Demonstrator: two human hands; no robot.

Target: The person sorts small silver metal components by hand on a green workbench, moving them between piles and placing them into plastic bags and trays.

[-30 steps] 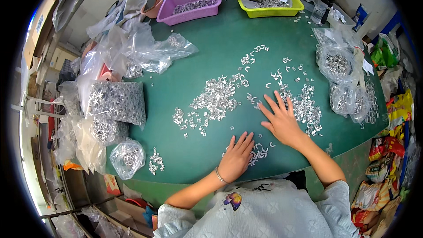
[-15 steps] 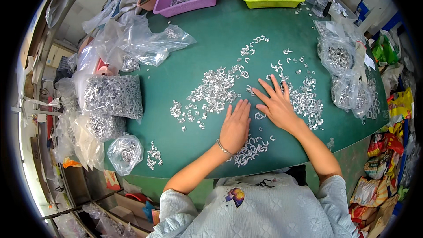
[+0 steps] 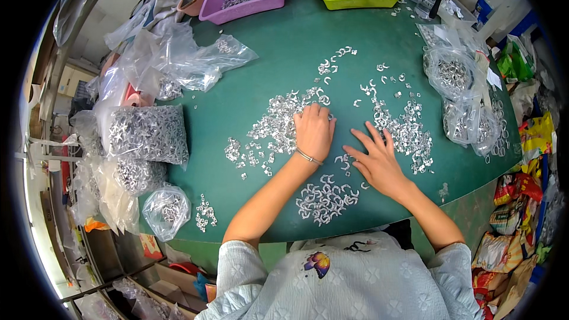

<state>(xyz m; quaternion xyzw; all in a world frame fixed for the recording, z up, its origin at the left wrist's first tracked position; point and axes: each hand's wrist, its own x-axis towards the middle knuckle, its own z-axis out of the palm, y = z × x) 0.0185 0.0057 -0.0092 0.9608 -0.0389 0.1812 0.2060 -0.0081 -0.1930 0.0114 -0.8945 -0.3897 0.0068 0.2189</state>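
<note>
My left hand [image 3: 314, 134] is bent over the right edge of a pile of small silvery metal pieces [image 3: 277, 121]. Its fingers are curled down, and whatever lies under the fingertips is hidden. Lower right of it, my right hand [image 3: 379, 165] rests with fingers spread, holding nothing, beside a second pile of silvery pieces [image 3: 408, 127]. A heap of C-shaped metal pieces [image 3: 327, 200] lies nearest me, with a few loose ones between it and my right hand. More curved pieces [image 3: 336, 58] trail away beyond the left pile.
On the green table [image 3: 237, 98], a purple basin [image 3: 244, 12] and a yellow-green basin [image 3: 358, 1] holding metal parts stand at the far edge. Bags of star-shaped parts [image 3: 148, 133] and an open plastic bag [image 3: 168, 212] line the left; bags of rings [image 3: 453, 77] line the right.
My left hand has moved up and left from the near heap onto the left pile, its fingers now curled. My right hand has drawn back slightly toward me. The near heap is more exposed.
</note>
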